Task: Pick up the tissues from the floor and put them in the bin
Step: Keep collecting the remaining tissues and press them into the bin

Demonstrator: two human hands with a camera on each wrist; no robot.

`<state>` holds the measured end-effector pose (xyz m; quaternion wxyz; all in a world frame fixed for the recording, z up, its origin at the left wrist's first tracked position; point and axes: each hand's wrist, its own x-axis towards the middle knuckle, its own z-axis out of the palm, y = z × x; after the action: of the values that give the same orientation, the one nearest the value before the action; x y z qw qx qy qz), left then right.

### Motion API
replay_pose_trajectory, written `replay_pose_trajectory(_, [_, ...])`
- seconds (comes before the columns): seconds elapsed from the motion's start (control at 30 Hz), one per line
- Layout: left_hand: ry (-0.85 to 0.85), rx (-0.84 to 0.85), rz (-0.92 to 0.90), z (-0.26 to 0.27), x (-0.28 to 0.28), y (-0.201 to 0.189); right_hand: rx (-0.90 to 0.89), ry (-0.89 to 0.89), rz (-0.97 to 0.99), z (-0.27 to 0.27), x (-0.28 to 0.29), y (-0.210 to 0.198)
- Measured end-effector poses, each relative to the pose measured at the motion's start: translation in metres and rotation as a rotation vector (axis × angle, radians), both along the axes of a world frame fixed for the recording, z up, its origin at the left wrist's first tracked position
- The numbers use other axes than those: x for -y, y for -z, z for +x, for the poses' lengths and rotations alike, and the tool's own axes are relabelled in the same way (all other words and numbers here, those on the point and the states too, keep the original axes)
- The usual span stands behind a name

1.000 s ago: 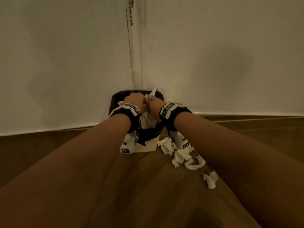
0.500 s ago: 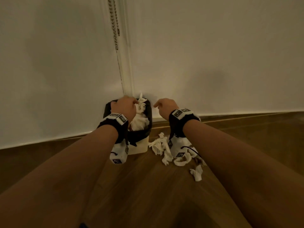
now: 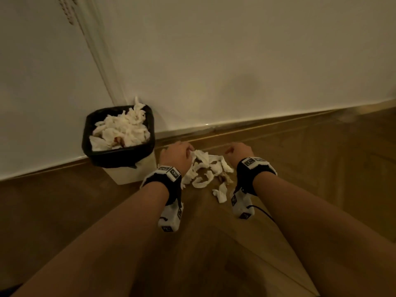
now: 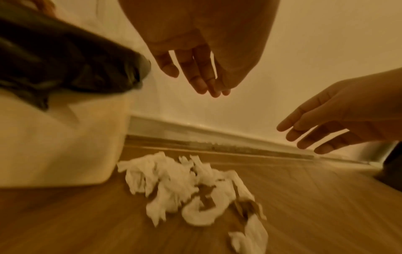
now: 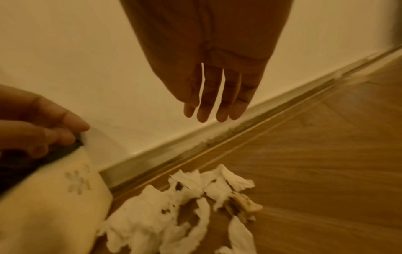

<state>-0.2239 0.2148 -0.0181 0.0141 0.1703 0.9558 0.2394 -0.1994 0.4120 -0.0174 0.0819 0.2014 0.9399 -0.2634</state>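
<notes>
Tissues, crumpled white paper scraps (image 3: 206, 170), lie heaped on the wooden floor (image 3: 321, 168) just beside the black-lined cream bin (image 3: 128, 172), already nearly full. Likely weightless, soft, tear-prone: best scooped from both flanks. Left hand (image 3: 176, 154) and right hand (image 3: 239, 151) hover above, fingers loosely extended, holding nothing.

The head view looks down from above and behind both hands. Each wrist view sits low and close, facing past its own fingers; all share the tissues (image 3: 206, 168) between the hands.
</notes>
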Motion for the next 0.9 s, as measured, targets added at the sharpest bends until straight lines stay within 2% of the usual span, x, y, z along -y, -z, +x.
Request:
replay_pose_trajectory(0.2, [0.091, 0.225, -0.12, 0.028, -0.037, 0.068, 0.197, 0.032, 0.021, 0.026, -0.032, 0.06])
replay_pose_trajectory(0.3, [0.141, 0.316, -0.231, 0.029, -0.05, 0.102, 0.274, -0.072, 0.044, 0.033, -0.036, 0.09])
replay_pose_trajectory(0.47, [0.285, 0.277, -0.428, 0.018, -0.065, 0.144, 0.286, -0.266, 0.108, 0.037, -0.031, 0.131])
replay_pose_trajectory(0.7, [0.434, 0.285, -0.626, 0.001, -0.083, 0.158, 0.291, -0.353, 0.161, 0.027, -0.026, 0.167])
replay_pose_trajectory(0.8, [0.416, 0.359, -0.685, -0.003, -0.084, 0.157, 0.279, -0.34, 0.164, 0.024, -0.025, 0.174])
replay_pose_trajectory(0.9, [0.377, 0.294, -0.705, -0.001, -0.081, 0.156, 0.237, -0.3, 0.136, 0.023, -0.021, 0.175])
